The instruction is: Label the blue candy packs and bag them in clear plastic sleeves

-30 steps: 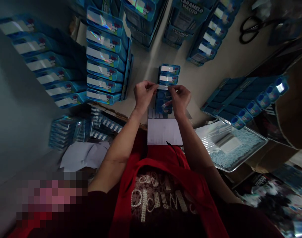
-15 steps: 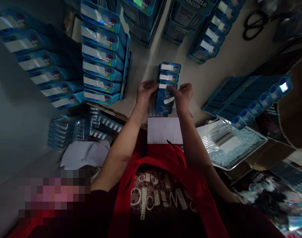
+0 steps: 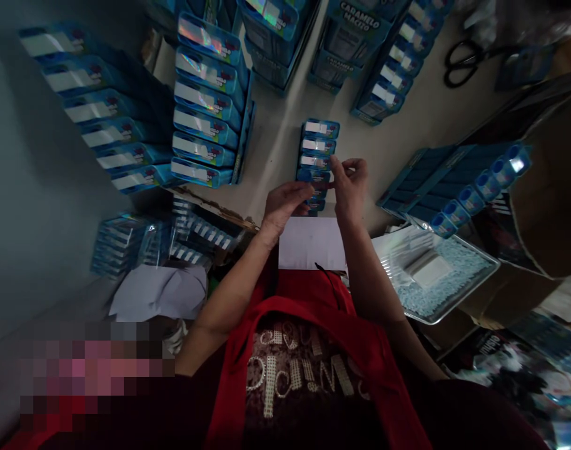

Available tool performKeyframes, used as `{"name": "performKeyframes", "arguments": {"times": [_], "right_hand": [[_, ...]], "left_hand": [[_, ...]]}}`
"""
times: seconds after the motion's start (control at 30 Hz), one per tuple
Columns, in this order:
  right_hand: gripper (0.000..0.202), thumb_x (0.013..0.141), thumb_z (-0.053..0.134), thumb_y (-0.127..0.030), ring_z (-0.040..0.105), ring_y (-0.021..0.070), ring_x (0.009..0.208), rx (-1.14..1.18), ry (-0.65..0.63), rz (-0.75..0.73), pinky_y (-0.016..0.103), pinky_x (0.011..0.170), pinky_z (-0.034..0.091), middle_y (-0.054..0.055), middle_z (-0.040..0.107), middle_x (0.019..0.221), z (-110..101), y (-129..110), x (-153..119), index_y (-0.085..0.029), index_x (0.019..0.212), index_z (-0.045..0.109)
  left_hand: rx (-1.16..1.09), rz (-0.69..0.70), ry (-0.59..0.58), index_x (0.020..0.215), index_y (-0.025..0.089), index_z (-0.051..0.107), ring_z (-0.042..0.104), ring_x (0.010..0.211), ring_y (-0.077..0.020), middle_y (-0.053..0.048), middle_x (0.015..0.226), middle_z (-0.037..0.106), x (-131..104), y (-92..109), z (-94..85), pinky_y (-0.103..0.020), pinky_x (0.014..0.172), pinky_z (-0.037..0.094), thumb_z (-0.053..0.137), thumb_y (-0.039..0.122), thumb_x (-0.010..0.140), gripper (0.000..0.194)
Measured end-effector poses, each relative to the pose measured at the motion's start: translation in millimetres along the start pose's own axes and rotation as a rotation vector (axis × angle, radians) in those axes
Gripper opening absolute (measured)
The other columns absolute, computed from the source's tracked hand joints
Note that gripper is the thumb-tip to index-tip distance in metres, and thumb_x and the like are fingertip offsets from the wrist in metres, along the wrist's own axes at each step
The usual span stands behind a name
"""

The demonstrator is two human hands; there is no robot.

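Observation:
A row of small blue boxes (image 3: 319,147) stands on the table before me; the three farthest carry white labels, and the nearer ones show blue tops. My left hand (image 3: 288,203) is over the near left side of the row, fingers pressed together on something I cannot make out. On the right edge of the row is my right hand (image 3: 351,187), its fingers pinched near the third label. A thin dark reddish strip (image 3: 323,185) spans the gap between the two hands. White paper (image 3: 312,244) lies just below them.
Stacked blue boxes (image 3: 205,103) rise at the left, with more at the back. Black scissors (image 3: 463,62) lie at the back right. A blue box tray (image 3: 454,181) and a metal tray of pale blue pieces (image 3: 473,275) are on the right. Folded white paper (image 3: 161,290) is lower left.
My left hand has moved nearer to me and right, over the unlabelled boxes. The loose white strip by my right hand no longer shows; the third label lies uncovered. The view has shifted slightly.

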State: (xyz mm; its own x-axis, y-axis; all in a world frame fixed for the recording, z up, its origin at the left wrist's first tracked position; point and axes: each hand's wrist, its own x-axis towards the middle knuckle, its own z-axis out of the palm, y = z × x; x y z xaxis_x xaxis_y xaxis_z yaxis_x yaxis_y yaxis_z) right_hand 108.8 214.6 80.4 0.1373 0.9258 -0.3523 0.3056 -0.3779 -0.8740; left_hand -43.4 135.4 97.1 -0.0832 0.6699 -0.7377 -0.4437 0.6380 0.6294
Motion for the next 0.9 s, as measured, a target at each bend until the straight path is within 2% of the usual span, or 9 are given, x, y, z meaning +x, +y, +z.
{"name": "performKeyframes", "arguments": {"times": [0.1,0.17,0.23,0.33,0.47,0.6,0.73,0.9], "right_hand": [[0.055,0.084,0.084,-0.069,0.055,0.0108,0.063,0.102,0.071,0.061,0.024,0.058,0.053,-0.008,0.052,0.071,3.5,-7.9,-11.0,-0.026,0.092,0.051],[0.054,0.082,0.086,-0.066,0.055,0.0104,0.060,0.156,0.000,0.107,0.024,0.056,0.050,-0.009,0.054,0.069,-0.9,-9.4,-16.5,-0.026,0.093,0.051],[0.055,0.074,0.094,-0.058,0.057,0.0103,0.060,0.200,-0.092,0.148,0.024,0.057,0.049,-0.010,0.058,0.068,-9.2,-7.5,-20.4,-0.026,0.095,0.054],[0.052,0.066,0.098,-0.045,0.063,0.0119,0.064,0.190,-0.165,0.132,0.025,0.061,0.051,-0.008,0.065,0.071,-18.5,-0.6,-25.3,-0.026,0.096,0.060],[0.038,0.072,0.093,-0.037,0.065,0.0136,0.069,0.109,-0.049,0.019,0.027,0.066,0.053,-0.007,0.065,0.073,-10.4,9.4,-29.1,-0.025,0.089,0.062],[0.035,0.075,0.087,-0.027,0.065,0.0130,0.072,-0.001,0.052,-0.052,0.028,0.072,0.053,-0.008,0.064,0.076,6.3,14.9,-23.9,-0.027,0.091,0.056],[0.035,0.077,0.083,-0.024,0.067,0.0145,0.075,-0.113,0.068,-0.056,0.030,0.077,0.054,-0.008,0.065,0.078,14.1,18.0,-15.1,-0.027,0.096,0.053],[0.036,0.083,0.082,-0.032,0.070,0.0174,0.078,-0.195,0.050,-0.056,0.032,0.078,0.055,-0.006,0.068,0.081,18.1,24.1,-8.9,-0.029,0.099,0.050]], "left_hand": [[-0.056,0.031,0.022,0.096,0.019,0.076,0.072,0.068,-0.0152,-0.004,0.090,0.080,0.7,-7.2,3.0,-0.028,0.062,0.061,0.098,0.055,0.074,0.048],[-0.063,0.071,0.049,0.091,0.019,0.073,0.072,0.068,-0.0140,-0.003,0.087,0.079,4.3,-10.2,-0.4,-0.026,0.062,0.061,0.096,0.055,0.076,0.045],[-0.045,0.092,0.065,0.088,0.019,0.073,0.070,0.065,-0.0128,-0.001,0.083,0.077,6.5,-10.2,-7.2,-0.025,0.060,0.059,0.096,0.053,0.075,0.043],[0.046,0.112,0.071,0.083,0.019,0.073,0.066,0.060,-0.0118,0.001,0.073,0.073,7.3,-5.2,-18.4,-0.022,0.055,0.055,0.096,0.049,0.075,0.039],[0.236,0.160,0.146,0.078,0.019,0.072,0.063,0.053,-0.0109,0.003,0.064,0.067,14.2,4.4,-24.0,-0.021,0.050,0.049,0.092,0.039,0.082,0.029],[0.413,0.258,0.196,0.076,0.019,0.072,0.064,0.054,-0.0114,0.004,0.062,0.066,32.3,11.2,-23.9,-0.022,0.052,0.047,0.087,0.031,0.086,0.022],[0.496,0.270,0.198,0.074,0.019,0.070,0.064,0.054,-0.0114,0.005,0.060,0.064,50.0,13.1,-25.6,-0.022,0.053,0.045,0.084,0.026,0.087,0.021],[0.486,0.257,0.215,0.072,0.019,0.067,0.061,0.052,-0.0109,0.004,0.060,0.062,59.4,10.8,-27.9,-0.023,0.052,0.042,0.086,0.029,0.088,0.026]]}}
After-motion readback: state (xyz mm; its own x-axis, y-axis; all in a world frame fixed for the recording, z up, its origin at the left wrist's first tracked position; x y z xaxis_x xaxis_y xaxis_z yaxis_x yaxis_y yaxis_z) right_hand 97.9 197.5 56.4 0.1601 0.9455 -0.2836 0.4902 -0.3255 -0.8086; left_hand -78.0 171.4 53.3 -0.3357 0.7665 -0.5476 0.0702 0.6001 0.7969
